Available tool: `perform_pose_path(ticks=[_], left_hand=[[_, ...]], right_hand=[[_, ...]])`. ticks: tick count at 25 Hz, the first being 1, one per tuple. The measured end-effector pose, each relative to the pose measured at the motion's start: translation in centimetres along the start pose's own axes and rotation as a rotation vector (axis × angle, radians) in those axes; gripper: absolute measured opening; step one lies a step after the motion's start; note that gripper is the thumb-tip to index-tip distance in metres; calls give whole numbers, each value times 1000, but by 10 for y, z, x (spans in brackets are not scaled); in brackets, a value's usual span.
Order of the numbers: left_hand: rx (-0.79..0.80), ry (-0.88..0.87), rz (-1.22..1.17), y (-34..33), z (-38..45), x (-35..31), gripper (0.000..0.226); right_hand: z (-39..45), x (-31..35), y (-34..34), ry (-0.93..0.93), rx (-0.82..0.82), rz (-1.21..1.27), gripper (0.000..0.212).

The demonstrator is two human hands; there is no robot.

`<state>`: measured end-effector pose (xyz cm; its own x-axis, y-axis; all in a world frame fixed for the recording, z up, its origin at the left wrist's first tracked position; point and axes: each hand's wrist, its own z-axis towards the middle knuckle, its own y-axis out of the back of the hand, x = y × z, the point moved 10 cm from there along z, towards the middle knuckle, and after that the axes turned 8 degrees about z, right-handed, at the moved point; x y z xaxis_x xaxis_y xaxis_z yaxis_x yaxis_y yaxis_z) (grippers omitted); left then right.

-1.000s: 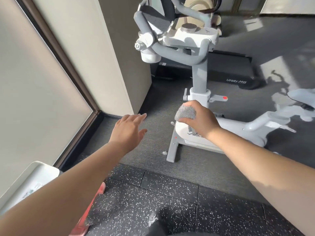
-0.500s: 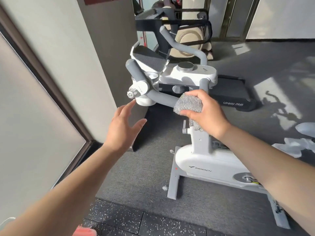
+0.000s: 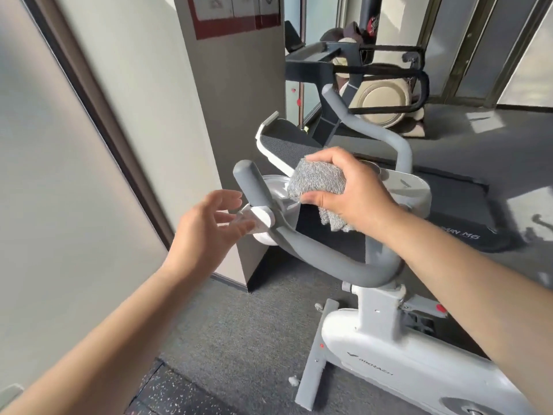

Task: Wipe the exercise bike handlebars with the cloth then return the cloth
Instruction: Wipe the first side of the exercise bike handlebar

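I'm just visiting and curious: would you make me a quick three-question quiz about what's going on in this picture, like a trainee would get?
1. True or false: the right hand holds the grey cloth.
2. What is the left hand doing? A) gripping the handlebar B) open, fingers spread, beside the handlebar's left grip C) holding a bottle
3. Fill in: the cloth is bunched above the bike's white ____, not yet pressed on the grey handlebar.

Key:
1. True.
2. B; whether it touches the bike cannot be told.
3. Console.
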<state>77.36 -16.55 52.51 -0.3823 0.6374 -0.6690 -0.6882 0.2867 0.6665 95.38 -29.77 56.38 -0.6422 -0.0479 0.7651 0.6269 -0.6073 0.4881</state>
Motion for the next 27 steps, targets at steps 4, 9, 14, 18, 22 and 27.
perform_pose_path(ticks=[4, 9, 14, 18, 22, 27], left_hand=[[-26, 55, 148, 5, -1, -6, 26], [-69, 125, 188, 6, -6, -7, 26], [-106, 158, 186, 6, -10, -7, 24], [-88, 172, 164, 5, -9, -7, 22], [-81, 160, 142, 5, -9, -9, 23], [-93, 134, 139, 6, -12, -13, 19]], right_hand=[[39, 18, -26, 118, 172, 116, 52], [67, 47, -55, 244, 194, 201, 29], [48, 28, -64, 270, 292, 206, 22], [40, 22, -59, 245, 364, 215, 20], [71, 45, -52, 243, 177, 234, 21], [47, 27, -62, 205, 224, 202, 23]])
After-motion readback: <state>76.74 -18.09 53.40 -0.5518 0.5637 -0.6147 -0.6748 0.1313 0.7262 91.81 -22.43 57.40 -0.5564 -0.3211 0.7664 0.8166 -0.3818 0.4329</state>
